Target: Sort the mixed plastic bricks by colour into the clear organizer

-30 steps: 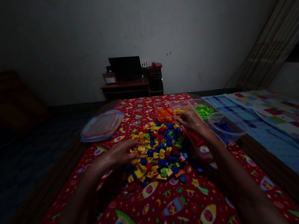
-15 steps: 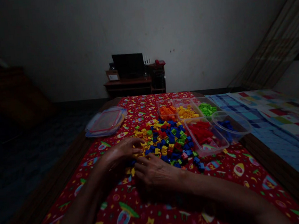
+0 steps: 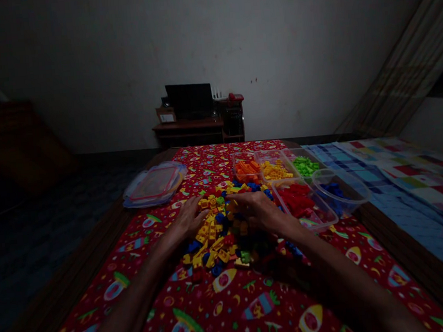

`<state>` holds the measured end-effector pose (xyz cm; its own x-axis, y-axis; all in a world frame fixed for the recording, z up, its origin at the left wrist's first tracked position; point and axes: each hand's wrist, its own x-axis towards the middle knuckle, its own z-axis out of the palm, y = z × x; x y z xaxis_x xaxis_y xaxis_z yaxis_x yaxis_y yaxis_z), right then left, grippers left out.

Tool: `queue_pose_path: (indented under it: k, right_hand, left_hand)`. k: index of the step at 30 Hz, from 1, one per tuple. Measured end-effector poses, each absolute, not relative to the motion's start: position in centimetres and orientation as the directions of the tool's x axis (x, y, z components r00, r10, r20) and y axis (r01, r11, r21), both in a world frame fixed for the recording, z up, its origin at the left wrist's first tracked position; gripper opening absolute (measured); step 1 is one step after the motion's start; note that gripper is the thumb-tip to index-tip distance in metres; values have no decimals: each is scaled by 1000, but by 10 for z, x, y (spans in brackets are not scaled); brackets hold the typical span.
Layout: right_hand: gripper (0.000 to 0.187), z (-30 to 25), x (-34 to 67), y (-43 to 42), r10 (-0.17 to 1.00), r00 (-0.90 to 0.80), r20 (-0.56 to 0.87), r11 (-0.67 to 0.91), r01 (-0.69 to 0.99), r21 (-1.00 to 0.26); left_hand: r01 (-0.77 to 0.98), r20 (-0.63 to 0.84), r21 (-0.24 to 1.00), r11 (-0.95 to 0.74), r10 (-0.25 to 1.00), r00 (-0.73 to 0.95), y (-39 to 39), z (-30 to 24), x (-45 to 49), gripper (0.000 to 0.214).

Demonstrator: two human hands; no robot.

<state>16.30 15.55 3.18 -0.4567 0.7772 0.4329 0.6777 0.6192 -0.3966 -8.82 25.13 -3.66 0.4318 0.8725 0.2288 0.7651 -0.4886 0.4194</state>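
Note:
A mixed pile of toy building bricks (image 3: 214, 231), mostly yellow, blue, red and green, lies on the red patterned tablecloth (image 3: 251, 292). At the pile's left edge is my left hand (image 3: 189, 218), its fingers stretched forward and the thumb apart, touching or nearly touching yellow bricks. My right hand (image 3: 260, 209) reaches over the right part of the pile with its fingers extended to the left. Yellow bricks show just under its fingertips, and I make out no brick gripped there. This hand and its shadow hide part of the pile.
Clear plastic containers hold sorted bricks: orange (image 3: 247, 170), yellow (image 3: 275, 170), green (image 3: 306, 166), red (image 3: 297, 199) and blue (image 3: 334, 191). Stacked lids (image 3: 155, 184) lie at the left table edge. Beyond the table stands a desk with a monitor (image 3: 190, 100).
My right hand has moved forward and right, from the near edge to over the pile. My left hand has shifted slightly left. Yellow bricks now spread further toward me.

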Motion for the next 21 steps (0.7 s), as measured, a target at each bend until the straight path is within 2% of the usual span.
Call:
queue_pose_path:
  k: [2,5,7,10,15,18,21]
  right_hand:
    - [50,41,182,162,817,-339,466,550,699,-456]
    - [38,53,214,177,852,-118,509,397,781,-483]
    - [31,58,235,193,845,-4,535,290,843,-452]
    - [25,60,263,220,838,80,539,162,908,-386]
    - [28,58,280,237,832,123,542,99,927,-363]
    - [29,57,267,221,824,54,565,195,908,-370]
    - [25,55,243,195,870,-79,487,297,872,-389]
  left_hand:
    - [749,230,453,-484,875,427,249,-44,-83,60]
    - [721,232,491,-489,871,433,244,-49,-74,60]
    - [707,247,505,-494,868,430,241,-49,-69,60]
    - [693,272,516,-504,863,426,237,-49,-63,59]
    - [657,344,525,-541,841,417,234,-52,-57,52]
    - [609,389,520,-599,800,456,232,-48,-52,47]
    - [570,405,518,-638,770,493,227,-40,-46,43]
